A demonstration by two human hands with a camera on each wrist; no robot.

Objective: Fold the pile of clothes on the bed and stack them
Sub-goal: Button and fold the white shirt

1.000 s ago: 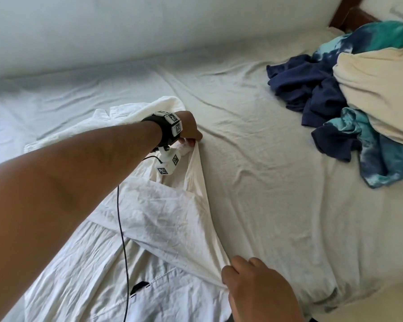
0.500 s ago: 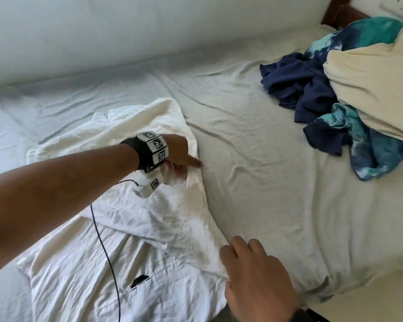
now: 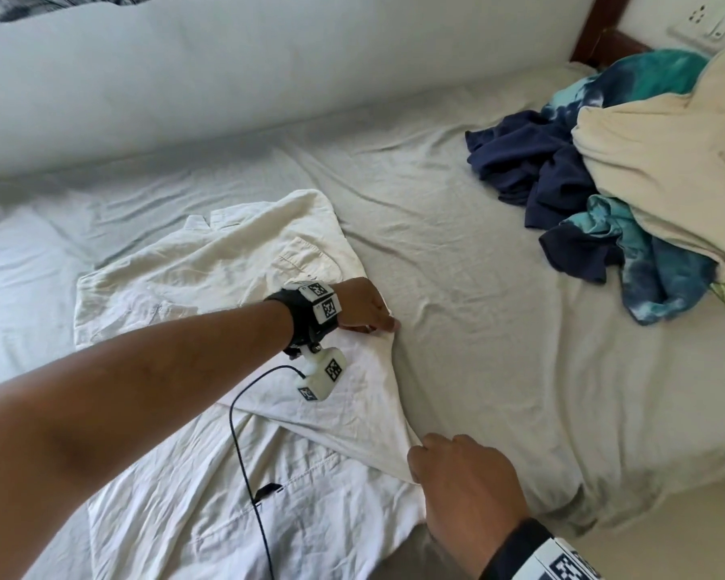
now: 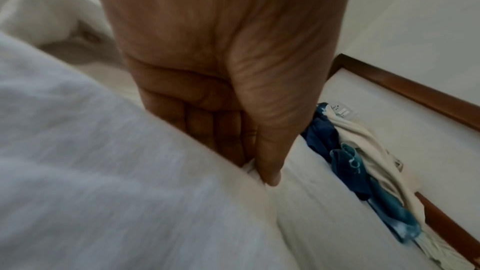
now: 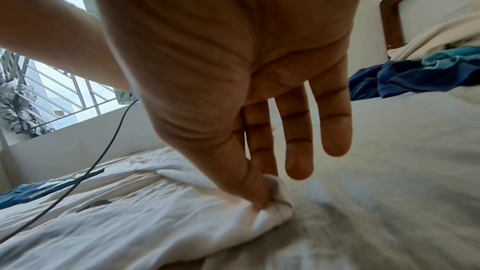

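A broad stretch of bare bed sheet (image 3: 457,311) is left open between the white shirt (image 3: 235,295) at the near left and the pile of clothes (image 3: 628,194) heaped at the far right. Passage toward the far side is closed off by the wall (image 3: 268,77). A black cable (image 3: 248,475) is draped across the shirt's near part.

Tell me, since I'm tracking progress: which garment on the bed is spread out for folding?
The white shirt, lying flat under both hands; the navy, teal tie-dye and cream garments sit crumpled in the pile.
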